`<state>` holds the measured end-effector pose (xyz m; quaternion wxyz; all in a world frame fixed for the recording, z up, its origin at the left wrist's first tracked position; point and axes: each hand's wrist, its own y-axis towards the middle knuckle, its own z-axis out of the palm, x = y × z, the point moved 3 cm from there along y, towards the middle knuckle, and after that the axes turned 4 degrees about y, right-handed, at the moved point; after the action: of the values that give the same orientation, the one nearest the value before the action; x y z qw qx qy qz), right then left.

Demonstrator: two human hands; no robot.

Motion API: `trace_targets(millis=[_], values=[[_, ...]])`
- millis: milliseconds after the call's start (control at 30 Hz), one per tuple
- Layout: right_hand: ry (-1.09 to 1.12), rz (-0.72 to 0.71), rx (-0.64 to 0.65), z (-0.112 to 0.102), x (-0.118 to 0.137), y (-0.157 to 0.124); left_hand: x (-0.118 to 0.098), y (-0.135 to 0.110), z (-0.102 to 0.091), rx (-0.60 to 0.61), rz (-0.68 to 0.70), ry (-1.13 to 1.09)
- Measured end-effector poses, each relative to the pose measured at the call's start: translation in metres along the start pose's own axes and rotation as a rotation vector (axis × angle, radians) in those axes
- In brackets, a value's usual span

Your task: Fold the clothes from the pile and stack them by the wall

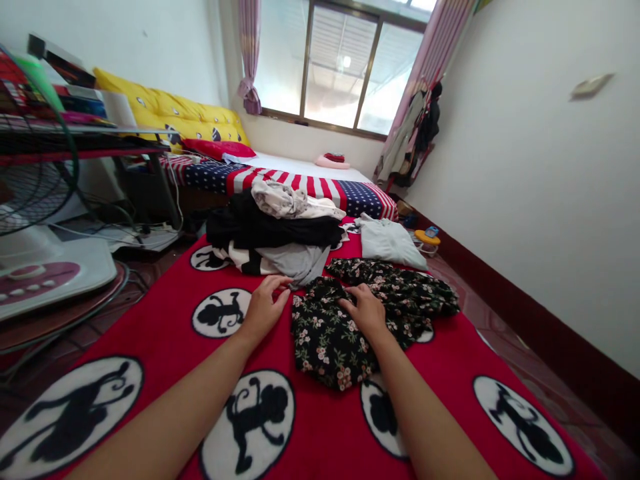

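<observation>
A black floral garment (325,340) lies partly folded on a red blanket (165,333) with monkey prints. My right hand (369,311) rests on top of it, thumb and fingers apart and slightly bent. Left of the garment, my left hand (266,308) hovers at or just over the blanket, fingers stretched out, holding nothing. Its fingertips are close to a grey cloth (300,260) at the bottom of a clothes pile. More of the floral fabric (400,287) spreads to the right behind my right hand.
Black clothes (280,230) and a light patterned garment (287,200) top the pile. A pale folded garment (390,240) lies at the blanket's far right. A fan (50,267) stands at left below a cluttered desk (120,150). Beyond is a bed (310,167) under the window.
</observation>
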<state>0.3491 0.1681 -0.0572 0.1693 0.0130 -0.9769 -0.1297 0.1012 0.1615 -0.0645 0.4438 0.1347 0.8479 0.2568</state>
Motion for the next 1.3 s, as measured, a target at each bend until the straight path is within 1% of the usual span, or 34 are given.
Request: trace_targets(millis=[67,133,300,367,433,500,600,700,833,933,1000,1100,1200,1300], values=[[-0.027,-0.026,-0.009,-0.001,0.001,-0.002,0.001,0.000,0.002,0.029,0.052,0.057],[-0.021,-0.039,-0.045,-0.002,0.001,-0.004,0.004,0.000,0.006,0.090,0.083,0.129],[0.038,-0.029,-0.098,0.002,0.001,-0.007,0.008,0.006,0.023,0.323,0.118,0.409],[0.052,-0.021,-0.113,0.004,0.000,-0.007,0.008,0.016,0.028,0.413,0.147,0.515],[0.058,-0.022,-0.121,0.006,0.000,-0.007,0.010,0.030,0.033,0.490,0.157,0.605],[0.065,-0.028,-0.124,0.007,0.000,-0.007,0.013,0.049,0.038,0.526,0.140,0.670],[0.087,-0.035,-0.125,0.008,0.000,-0.008,0.018,0.077,0.053,0.509,0.079,0.718],[0.138,-0.037,-0.125,0.008,-0.001,-0.010,0.021,0.098,0.077,0.439,-0.029,0.770],[0.247,-0.050,-0.118,0.006,-0.003,-0.014,0.019,0.115,0.113,0.298,-0.207,0.830],[0.298,-0.068,-0.093,0.007,-0.004,-0.016,0.017,0.124,0.132,0.234,-0.296,0.844],[0.300,-0.065,-0.083,0.008,-0.005,-0.016,0.018,0.128,0.138,0.218,-0.319,0.840],[0.285,-0.025,-0.093,0.007,-0.004,-0.015,0.022,0.129,0.140,0.232,-0.307,0.826],[0.280,-0.004,-0.097,0.006,-0.003,-0.014,0.024,0.125,0.138,0.283,-0.253,0.803],[0.293,-0.021,-0.094,0.005,-0.002,-0.012,0.025,0.117,0.131,0.363,-0.168,0.774]])
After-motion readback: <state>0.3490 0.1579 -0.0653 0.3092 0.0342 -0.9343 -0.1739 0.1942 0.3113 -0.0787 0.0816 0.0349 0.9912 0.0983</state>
